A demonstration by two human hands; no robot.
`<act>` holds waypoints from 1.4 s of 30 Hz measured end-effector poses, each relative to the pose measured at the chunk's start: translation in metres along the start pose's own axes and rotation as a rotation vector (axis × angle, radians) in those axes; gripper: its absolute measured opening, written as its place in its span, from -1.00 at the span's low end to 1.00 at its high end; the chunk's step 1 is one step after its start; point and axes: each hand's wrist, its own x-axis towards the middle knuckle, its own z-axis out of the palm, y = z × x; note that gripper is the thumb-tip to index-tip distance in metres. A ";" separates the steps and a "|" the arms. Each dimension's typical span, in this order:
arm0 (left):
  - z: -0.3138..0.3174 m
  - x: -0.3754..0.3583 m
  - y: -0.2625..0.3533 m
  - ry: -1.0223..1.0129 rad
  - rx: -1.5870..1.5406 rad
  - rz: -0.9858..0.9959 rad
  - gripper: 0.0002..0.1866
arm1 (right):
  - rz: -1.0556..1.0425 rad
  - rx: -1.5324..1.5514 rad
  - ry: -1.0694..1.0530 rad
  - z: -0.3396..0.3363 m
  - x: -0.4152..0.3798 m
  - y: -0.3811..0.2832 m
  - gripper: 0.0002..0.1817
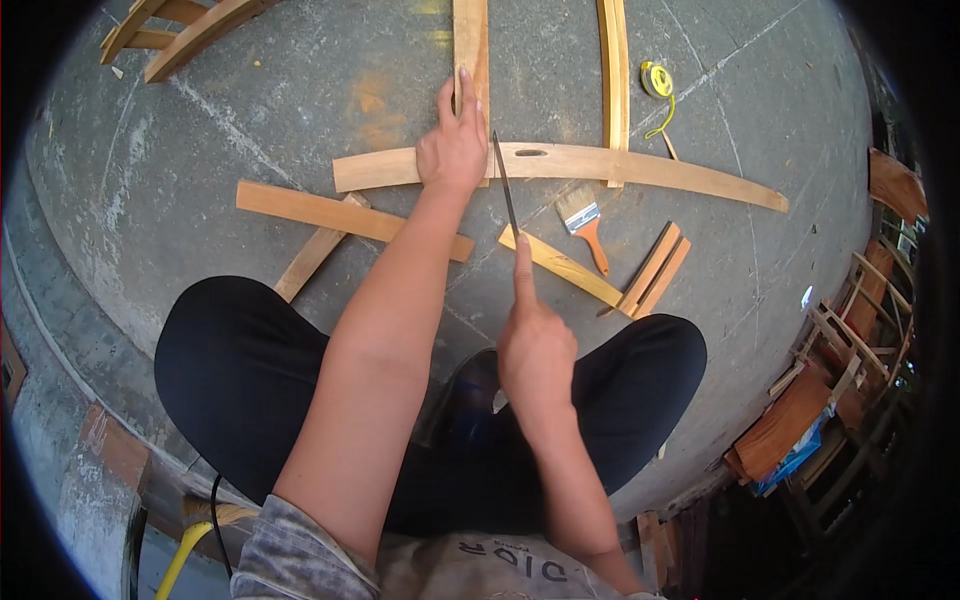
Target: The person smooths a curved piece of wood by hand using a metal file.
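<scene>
A long curved wooden piece (700,181) lies across the floor, with a slot cut in it. Two upright-running wooden bars, a left bar (471,35) and a right bar (612,80), meet it. My left hand (455,150) presses down on the left bar where it crosses the curved piece, fingers stretched along the wood. In my right hand (535,350) is a thin dark pointed tool (507,190), index finger laid along it, its tip beside the joint near my left hand. The fingers of my right hand are wrapped round its handle, which is hidden.
On the floor lie a paintbrush (583,225), a yellow tape measure (656,80), a flat plank (340,217), a yellowish strip (560,264) and a slotted wooden block (655,272). Curved wooden parts (205,38) stand upper left; scrap wood (790,425) piles up at right.
</scene>
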 end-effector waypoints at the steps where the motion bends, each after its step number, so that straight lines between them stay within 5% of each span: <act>1: -0.001 0.003 -0.001 0.000 -0.004 0.001 -0.38 | -0.008 -0.010 0.008 0.000 0.005 0.000 0.04; 42: -0.003 -0.004 0.002 0.036 -0.046 0.006 -0.39 | -0.012 0.039 0.047 0.022 0.012 -0.006 0.05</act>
